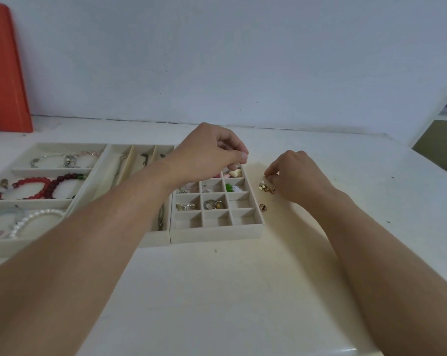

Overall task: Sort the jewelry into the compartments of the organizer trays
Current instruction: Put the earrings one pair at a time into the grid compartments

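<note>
A beige grid tray [258,214] holds rings [212,204], a green piece [229,187] and white heart pieces [235,172] in its small compartments. My left hand [207,152] hovers over the tray's back-right corner, thumb and forefinger pinched together on something tiny and mostly hidden. To the right of the tray, my right hand [294,176] rests on the table, and its fingertips pinch a small piece at the top of a loose cluster of gold earrings [266,188]. One more gold earring [263,207] lies alone beside the tray.
A long-slot tray [153,237] with chains sits left of the grid tray. Further left, a wide tray [1,246] holds red bead bracelets [37,186] and a pearl bracelet [35,219]. An orange board [4,73] leans on the wall at the far left.
</note>
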